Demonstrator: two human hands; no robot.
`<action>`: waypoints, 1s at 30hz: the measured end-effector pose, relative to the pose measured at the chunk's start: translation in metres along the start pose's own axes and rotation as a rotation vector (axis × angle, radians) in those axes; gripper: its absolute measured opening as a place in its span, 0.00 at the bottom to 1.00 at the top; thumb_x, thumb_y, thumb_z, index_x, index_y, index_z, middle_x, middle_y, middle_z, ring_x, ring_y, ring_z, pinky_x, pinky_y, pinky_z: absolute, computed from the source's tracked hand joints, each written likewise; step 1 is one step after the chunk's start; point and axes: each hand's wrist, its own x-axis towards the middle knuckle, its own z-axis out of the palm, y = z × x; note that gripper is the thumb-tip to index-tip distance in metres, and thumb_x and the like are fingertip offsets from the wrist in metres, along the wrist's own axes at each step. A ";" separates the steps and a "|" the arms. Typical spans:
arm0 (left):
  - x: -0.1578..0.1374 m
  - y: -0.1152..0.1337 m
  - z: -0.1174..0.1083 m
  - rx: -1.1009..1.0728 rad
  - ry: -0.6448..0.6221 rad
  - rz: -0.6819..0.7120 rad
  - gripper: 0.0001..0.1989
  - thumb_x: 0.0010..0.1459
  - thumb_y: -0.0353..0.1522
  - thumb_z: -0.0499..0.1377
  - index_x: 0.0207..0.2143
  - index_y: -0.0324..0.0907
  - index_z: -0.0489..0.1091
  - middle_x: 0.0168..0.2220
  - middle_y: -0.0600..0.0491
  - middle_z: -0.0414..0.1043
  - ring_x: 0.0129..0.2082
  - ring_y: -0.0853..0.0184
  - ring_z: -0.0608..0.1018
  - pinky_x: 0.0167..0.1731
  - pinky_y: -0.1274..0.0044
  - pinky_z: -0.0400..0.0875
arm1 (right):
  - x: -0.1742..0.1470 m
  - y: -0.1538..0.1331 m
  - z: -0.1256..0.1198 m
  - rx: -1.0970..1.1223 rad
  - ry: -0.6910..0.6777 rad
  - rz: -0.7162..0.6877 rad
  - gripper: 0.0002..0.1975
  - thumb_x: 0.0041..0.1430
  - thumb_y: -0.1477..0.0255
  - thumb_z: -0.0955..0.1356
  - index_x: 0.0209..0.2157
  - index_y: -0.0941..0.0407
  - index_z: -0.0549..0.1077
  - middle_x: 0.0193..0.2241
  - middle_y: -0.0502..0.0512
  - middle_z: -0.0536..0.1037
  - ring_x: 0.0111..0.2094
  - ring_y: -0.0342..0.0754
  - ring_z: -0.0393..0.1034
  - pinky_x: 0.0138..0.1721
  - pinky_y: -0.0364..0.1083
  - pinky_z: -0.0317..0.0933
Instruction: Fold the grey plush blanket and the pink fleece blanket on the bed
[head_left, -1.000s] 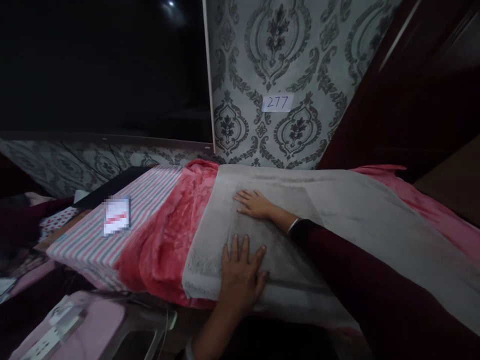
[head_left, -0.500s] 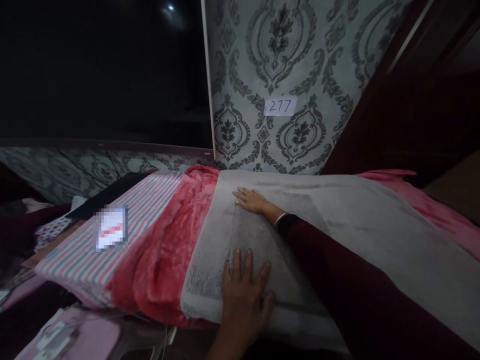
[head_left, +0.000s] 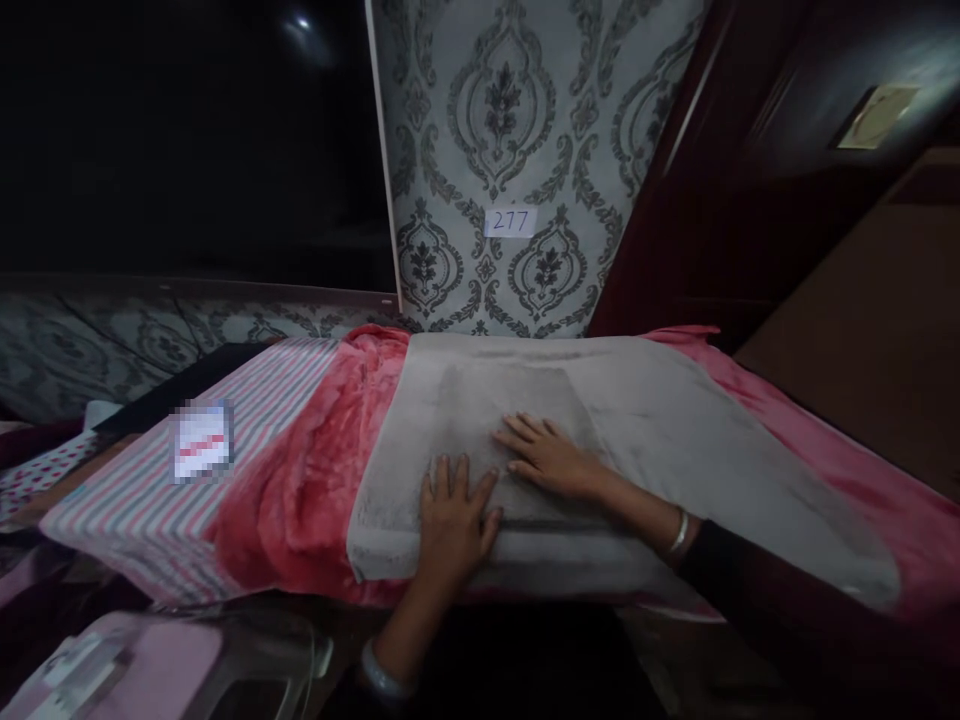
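A grey plush cloth (head_left: 652, 390) is spread flat, with a darker rectangular patch in its middle. My left hand (head_left: 454, 515) lies palm down on the cloth's left front part, fingers spread. To its right, my right hand (head_left: 551, 455) rests flat over the darker patch, its fingers pointing left and apart. Neither hand grips anything. Under the grey cloth lies a red plush blanket (head_left: 315, 480), which shows bunched at the left and again along the right edge.
A striped cloth (head_left: 150, 520) lies to the left with a blurred-out card or screen (head_left: 201, 442) on it. Behind stand a large dark television (head_left: 195, 150) and patterned wall bearing a "277" label (head_left: 511, 222). A pink-lidded clear box (head_left: 157, 665) sits at the lower left.
My right hand has slid from the cloth's far left part toward me and to the right. My left hand stays flat near the same spot. The camera view has turned slightly right.
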 end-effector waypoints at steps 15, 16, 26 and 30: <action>0.014 0.006 -0.030 -0.034 -0.218 -0.070 0.25 0.70 0.44 0.52 0.66 0.54 0.69 0.71 0.45 0.61 0.72 0.41 0.58 0.67 0.43 0.50 | -0.022 -0.006 0.018 0.015 0.072 0.089 0.31 0.75 0.51 0.54 0.74 0.43 0.55 0.75 0.54 0.48 0.75 0.63 0.40 0.69 0.70 0.45; 0.019 0.005 -0.034 -0.058 -0.246 -0.061 0.25 0.70 0.45 0.50 0.66 0.53 0.68 0.70 0.44 0.61 0.71 0.42 0.60 0.67 0.42 0.48 | -0.022 -0.006 0.018 0.018 0.073 0.086 0.31 0.75 0.51 0.54 0.74 0.44 0.55 0.75 0.55 0.48 0.75 0.63 0.40 0.69 0.70 0.45; 0.171 0.007 0.010 -0.218 -0.665 0.282 0.29 0.74 0.42 0.39 0.73 0.49 0.53 0.76 0.49 0.46 0.76 0.60 0.49 0.72 0.53 0.40 | -0.027 -0.011 0.020 0.160 0.131 -0.008 0.28 0.75 0.59 0.60 0.72 0.48 0.60 0.73 0.59 0.56 0.75 0.58 0.41 0.72 0.67 0.39; 0.225 -0.009 0.039 -0.082 -0.651 0.280 0.31 0.71 0.48 0.45 0.73 0.55 0.52 0.77 0.50 0.42 0.76 0.52 0.45 0.70 0.46 0.38 | -0.030 -0.013 0.016 0.227 0.120 0.000 0.27 0.76 0.60 0.59 0.71 0.48 0.61 0.74 0.55 0.54 0.75 0.57 0.39 0.72 0.65 0.38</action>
